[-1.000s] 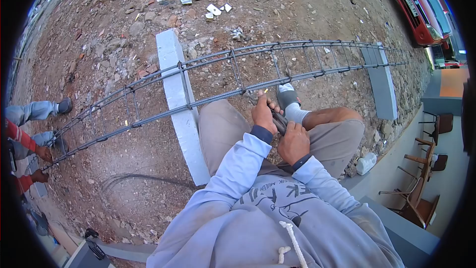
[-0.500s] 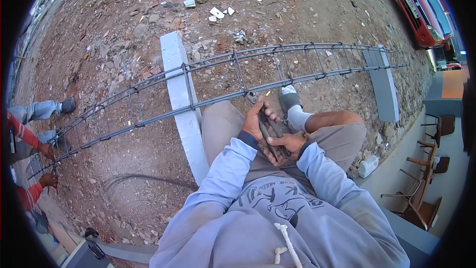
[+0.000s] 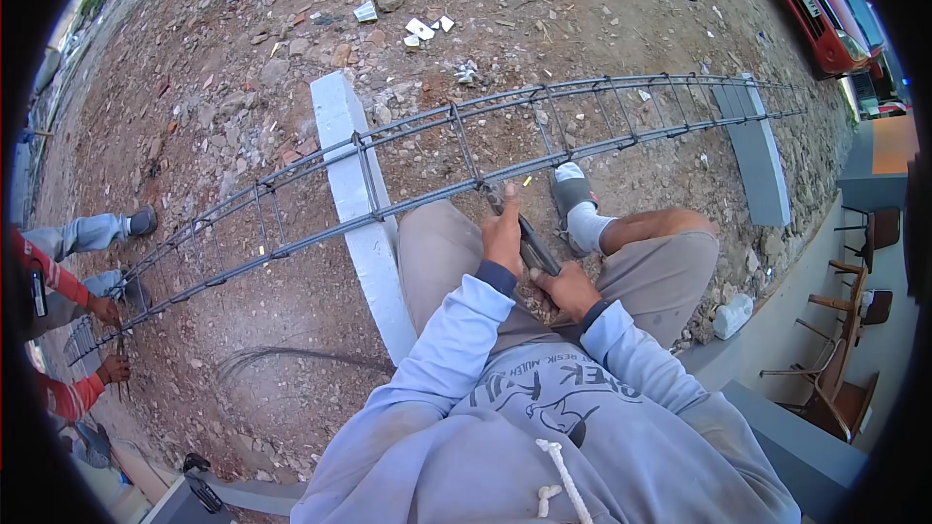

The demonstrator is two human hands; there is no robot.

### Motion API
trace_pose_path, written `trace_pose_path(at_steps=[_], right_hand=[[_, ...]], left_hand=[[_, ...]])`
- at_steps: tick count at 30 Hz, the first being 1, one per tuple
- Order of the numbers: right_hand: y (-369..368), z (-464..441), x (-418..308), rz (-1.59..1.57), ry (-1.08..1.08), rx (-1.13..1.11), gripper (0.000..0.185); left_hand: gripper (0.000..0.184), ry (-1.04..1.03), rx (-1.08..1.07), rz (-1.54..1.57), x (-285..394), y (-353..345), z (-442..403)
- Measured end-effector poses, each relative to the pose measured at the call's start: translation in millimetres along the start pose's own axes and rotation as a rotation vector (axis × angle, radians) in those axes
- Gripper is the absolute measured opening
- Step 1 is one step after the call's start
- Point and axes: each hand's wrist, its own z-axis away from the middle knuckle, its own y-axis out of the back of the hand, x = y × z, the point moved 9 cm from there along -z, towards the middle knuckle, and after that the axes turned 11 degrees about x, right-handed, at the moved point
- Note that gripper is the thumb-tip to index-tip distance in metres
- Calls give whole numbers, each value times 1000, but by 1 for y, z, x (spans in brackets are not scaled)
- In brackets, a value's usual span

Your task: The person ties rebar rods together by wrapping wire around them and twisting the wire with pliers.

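Between my knees I hold long-handled pincers [image 3: 536,245] with dark metal handles. My left hand [image 3: 502,241] is closed around them near the head, with the thumb stretched towards the jaws. My right hand [image 3: 570,291] grips the handle ends. The jaws touch or nearly touch the near bar of a long rebar cage [image 3: 433,197], where a stirrup [image 3: 462,141] meets it. My fingers partly cover the tool, and whether its jaws are closed cannot be made out.
White-painted beams, one on the left [image 3: 340,136] and one on the right [image 3: 762,175], bear the cage. A co-worker's hands [image 3: 109,311] work at its left end. Loose wire [image 3: 291,356] lies on rubble-strewn ground. Chairs [image 3: 843,340] and a red car [image 3: 811,10] stand right.
My left hand has closed round the pincers near their head, and my right hand has shifted along the handles. The co-worker's hands have moved slightly right.
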Motion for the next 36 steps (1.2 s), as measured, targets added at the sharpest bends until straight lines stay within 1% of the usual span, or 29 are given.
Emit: trace_pose_path(at_steps=[1,2,5,6,8,9,10,12,13,14,15,17,18,21,22,23,25,26,28,29,32,34,35,36], right_hand=[[-15,10,-1,-334,-193,-283,39],[-34,29,-8,-669,-388,-569,42],[-45,35,-11,-636,-361,-629,45],[-46,33,-8,-618,-367,-561,47],[-22,12,-12,-222,-100,-224,49],[-9,8,-16,-26,24,-57,51],[6,13,-33,233,248,143,53],[5,21,-39,435,398,347,52],[5,25,-45,536,472,454,51],[0,23,-45,641,462,468,47],[-9,11,-30,476,321,260,45],[-34,-5,-9,139,46,-157,41],[-41,8,-18,-203,-21,-349,36],[-46,37,-37,-619,-244,-645,38],[-48,30,-29,-525,-224,-618,55],[-39,18,-27,-255,-41,-453,60],[-21,8,-49,283,313,-97,72],[-8,12,-55,279,339,69,81],[-3,34,-83,433,537,289,74],[-2,42,-96,507,642,406,71],[-8,28,-88,567,581,462,63],[-10,9,-76,613,416,307,49],[-11,0,-71,634,334,227,42],[-14,-5,-61,360,187,51,38]], left_hand=[[47,-45,-28,25,11,4,2],[44,-13,-99,-16,14,4,7],[39,141,-189,166,10,-9,5],[38,142,-202,177,9,-8,5],[36,141,-237,193,7,-8,1],[35,95,-147,89,5,-2,-3],[35,50,-53,-15,3,2,-7],[34,-30,109,-176,5,7,-8],[34,-64,135,-208,9,7,-6],[34,-95,163,-238,12,7,-3],[34,-126,194,-268,17,8,2],[31,-165,64,-134,25,7,3],[31,-183,4,-70,31,11,4],[21,111,-184,125,38,5,18],[25,144,-222,160,26,7,7],[24,124,-182,127,23,12,1],[21,85,-107,64,22,15,-7],[21,89,-111,73,18,15,-10],[21,99,-114,83,17,15,-10],[22,151,-99,98,13,14,-8],[23,275,-71,147,12,8,2],[24,329,-64,179,8,18,3],[23,311,-85,137,11,23,3],[22,296,-104,94,14,30,4]])
